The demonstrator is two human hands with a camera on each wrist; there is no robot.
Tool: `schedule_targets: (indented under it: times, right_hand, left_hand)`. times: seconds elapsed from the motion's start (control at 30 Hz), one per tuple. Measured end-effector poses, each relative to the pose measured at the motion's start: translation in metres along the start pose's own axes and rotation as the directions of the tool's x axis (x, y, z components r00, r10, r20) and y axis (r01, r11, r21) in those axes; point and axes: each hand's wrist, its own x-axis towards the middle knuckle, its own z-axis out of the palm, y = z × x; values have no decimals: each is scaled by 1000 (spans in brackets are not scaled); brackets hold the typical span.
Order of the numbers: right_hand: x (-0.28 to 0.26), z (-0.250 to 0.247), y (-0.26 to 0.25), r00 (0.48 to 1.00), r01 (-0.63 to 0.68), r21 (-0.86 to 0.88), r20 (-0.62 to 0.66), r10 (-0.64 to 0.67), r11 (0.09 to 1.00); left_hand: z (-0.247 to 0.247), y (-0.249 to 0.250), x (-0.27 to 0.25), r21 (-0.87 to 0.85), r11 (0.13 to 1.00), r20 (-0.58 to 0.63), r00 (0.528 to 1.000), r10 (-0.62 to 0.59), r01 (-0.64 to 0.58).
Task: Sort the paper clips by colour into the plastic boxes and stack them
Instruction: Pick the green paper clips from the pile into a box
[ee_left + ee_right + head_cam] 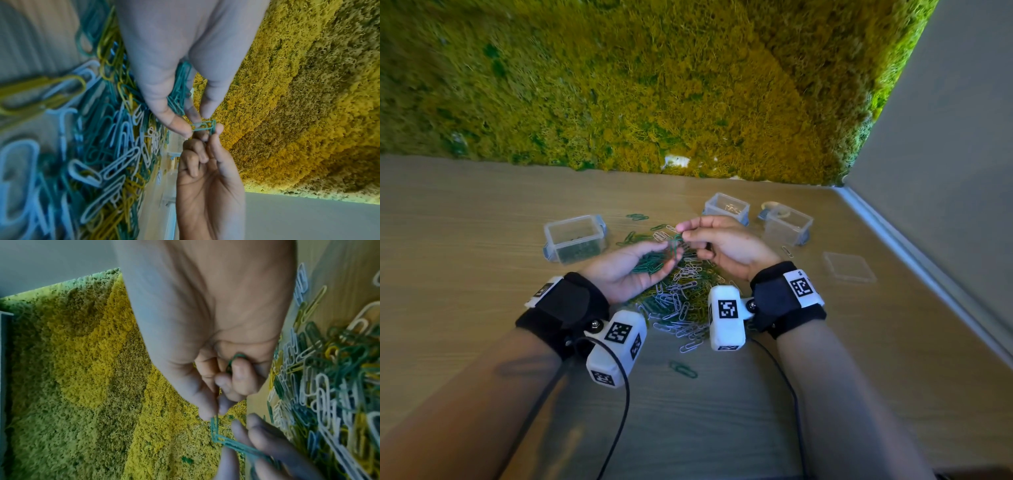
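A mixed pile of green, white and yellow paper clips (681, 298) lies on the table between my wrists. My left hand (669, 251) is palm up with a bunch of green clips (650, 267) cupped in it. Its thumb and finger pinch one green clip (202, 128) at the tips. My right hand (685, 233) meets it above the pile and pinches a second green clip (214, 423) hooked at a right angle onto the first. Another green clip (236, 357) is tucked under its curled fingers. Three clear plastic boxes stand behind the pile.
The left box (575, 240) holds green clips. A box (726, 207) at the back has a few white clips. The right box (786, 224) looks bare inside. A flat clear lid (849, 267) lies at the right. Moss wall behind, grey wall on the right.
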Motion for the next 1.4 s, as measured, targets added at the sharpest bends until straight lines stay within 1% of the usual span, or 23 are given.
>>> schedule_targets:
  times: [0.1, 0.17, 0.27, 0.33, 0.43, 0.5, 0.57, 0.6, 0.63, 0.7, 0.73, 0.8, 0.83, 0.9, 0.93, 0.97, 1.0, 1.03, 1.1, 1.2, 1.3, 1.33, 1.4]
  right_hand:
    - [0, 2, -1, 997, 73, -39, -12, -73, 997]
    - [-2, 8, -2, 991, 125, -77, 48, -121, 989]
    - [-3, 18, -4, 979, 156, -182, 159, -128, 971]
    - [-3, 20, -4, 977, 174, -253, 169, -134, 952]
    - [-1, 15, -2, 981, 193, -236, 36, -190, 952]
    - [0, 7, 2, 979, 177, -201, -60, -193, 963]
    - [2, 2, 6, 979, 147, -188, -114, -170, 971]
    - [3, 1, 8, 979, 138, -189, -125, -163, 972]
    - [4, 1, 10, 979, 130, -188, -128, -156, 973]
    - [5, 1, 12, 983, 118, -180, -118, -141, 977]
    - [6, 0, 12, 984, 119, -172, -114, -139, 978]
    - [5, -3, 13, 983, 125, -146, -120, -143, 981]
    - [6, -4, 14, 982, 125, -135, -126, -142, 983]
    - [7, -6, 15, 982, 118, -120, -136, -134, 986]
    - [8, -6, 15, 982, 115, -114, -138, -131, 987]
    - [8, -7, 16, 982, 114, -110, -137, -128, 987]
    - [8, -8, 15, 982, 113, -107, -136, -127, 988]
    - [8, -9, 15, 983, 113, -105, -135, -127, 988]
    - [9, -10, 15, 984, 112, -96, -129, -124, 989]
    - [9, -12, 15, 985, 114, -91, -116, -124, 989]
    - [8, -10, 14, 989, 110, -111, -89, -121, 988]
    - [7, -10, 13, 990, 106, -123, -84, -117, 987]
    - [7, -9, 12, 991, 88, -157, -83, -101, 984]
  left_hand:
    - [0, 0, -3, -35, 999, 34, 999, -31, 32]
    - [1, 0, -5, -103, 993, 52, 997, -55, 60]
    - [1, -1, -3, -173, 984, 20, 999, -27, 30]
    - [0, -1, 0, -219, 973, 23, 997, -70, 74]
    - [-2, 1, 3, -323, 927, 43, 982, -186, 190]
    - [-4, 4, 5, -375, 902, 60, 976, -208, 215]
    - [-4, 7, 4, -430, 874, 91, 974, -207, 226]
    - [-5, 10, 4, -436, 875, 89, 978, -189, 209]
    - [-7, 13, 2, -418, 893, 68, 986, -150, 165]
    - [-11, 27, 0, -300, 954, -19, 1000, -10, 4]
    - [-13, 37, -1, -225, 970, -56, 995, 79, -90]
    - [-22, 63, -1, -86, 964, -129, 962, 239, -251]
    - [-27, 76, -2, -1, 950, -173, 935, 309, -314]
    - [-37, 95, -5, 198, 901, -279, 859, 430, -387]
    - [-40, 98, -6, 323, 862, -311, 817, 486, -390]
    - [-42, 99, -6, 463, 804, -310, 783, 540, -372]
    - [-42, 97, -8, 590, 733, -285, 762, 581, -339]
    - [-42, 95, -9, 687, 660, -251, 754, 606, -302]
    - [-44, 90, -11, 790, 570, -209, 775, 597, -227]
    - [-44, 90, -16, 894, 439, -178, 825, 536, -92]
    - [-39, 90, -21, 949, 314, -157, 877, 454, 8]
    - [-37, 91, -23, 963, 270, -139, 883, 448, 15]
    - [-31, 90, -31, 988, 155, -84, 870, 486, 9]
